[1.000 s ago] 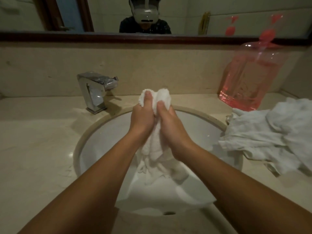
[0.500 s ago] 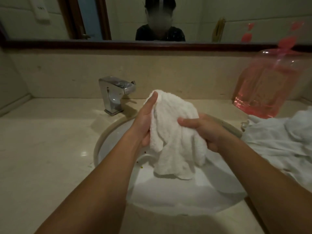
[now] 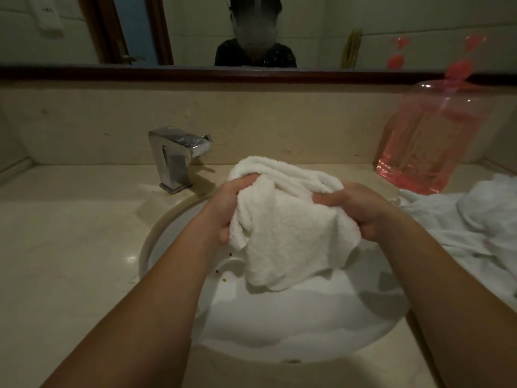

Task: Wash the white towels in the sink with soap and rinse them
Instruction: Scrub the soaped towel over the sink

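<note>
A white towel (image 3: 282, 233) hangs bunched above the round white sink (image 3: 151, 236). My left hand (image 3: 226, 208) grips its left side with curled fingers. My right hand (image 3: 361, 208) pinches its right side, thumb on top. The towel's lower edge droops into the basin. More white towels (image 3: 458, 228) lie heaped on the counter to the right. A large clear bottle of pink liquid soap (image 3: 428, 141) stands at the back right against the wall.
A chrome tap (image 3: 176, 155) stands at the back left of the sink, with no water seen running. Beige stone counter (image 3: 70, 247) surrounds the basin. A mirror above the backsplash reflects a person. Small specks lie in the basin's left side.
Both hands were pressed together wringing the towel upright; they have since moved apart, spreading the towel out wide between them above the sink.
</note>
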Demonstrator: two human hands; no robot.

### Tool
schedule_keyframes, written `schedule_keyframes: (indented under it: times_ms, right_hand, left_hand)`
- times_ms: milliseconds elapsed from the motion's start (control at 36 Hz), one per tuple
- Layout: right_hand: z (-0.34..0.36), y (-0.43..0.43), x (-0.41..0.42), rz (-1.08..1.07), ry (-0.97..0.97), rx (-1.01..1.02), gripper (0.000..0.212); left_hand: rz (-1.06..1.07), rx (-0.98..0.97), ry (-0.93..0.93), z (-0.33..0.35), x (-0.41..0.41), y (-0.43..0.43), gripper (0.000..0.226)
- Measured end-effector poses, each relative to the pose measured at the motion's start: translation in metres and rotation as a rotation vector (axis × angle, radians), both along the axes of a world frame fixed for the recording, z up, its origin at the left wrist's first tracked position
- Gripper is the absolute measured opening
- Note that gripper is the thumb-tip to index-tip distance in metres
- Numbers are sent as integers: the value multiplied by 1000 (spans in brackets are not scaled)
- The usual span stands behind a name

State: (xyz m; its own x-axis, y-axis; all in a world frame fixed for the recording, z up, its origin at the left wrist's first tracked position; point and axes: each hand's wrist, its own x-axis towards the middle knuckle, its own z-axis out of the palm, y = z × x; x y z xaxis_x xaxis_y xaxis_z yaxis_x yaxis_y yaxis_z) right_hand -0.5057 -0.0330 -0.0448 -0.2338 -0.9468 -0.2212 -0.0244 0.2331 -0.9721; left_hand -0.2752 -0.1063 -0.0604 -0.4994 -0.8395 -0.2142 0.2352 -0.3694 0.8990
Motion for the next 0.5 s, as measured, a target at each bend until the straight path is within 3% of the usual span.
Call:
schedule_keyframes:
  times_ms: [139, 250, 306, 361, 389, 500]
  right_hand:
    - [-5, -11, 23, -184, 65, -19, 28]
    - [-9, -11, 54, -157, -12, 11, 26]
    - [-12, -8, 74, -103, -104, -10, 39]
    - [-13, -6, 90, -89, -124, -72, 50]
    - [-10, -5, 94, -110, -91, -107, 46]
    - [5, -11, 91, -286, -18, -166, 41]
  left_hand:
    - [48, 15, -5, 2, -6, 4, 38]
    - [93, 19, -39, 0, -16, 10, 69]
    - [178, -31, -138, -2, -23, 11, 80]
    - [346, -172, -293, -2, -29, 13, 64]
    - [390, -243, -325, -2, -31, 16, 55]
    - [370, -443, -386, -1, -44, 33, 44]
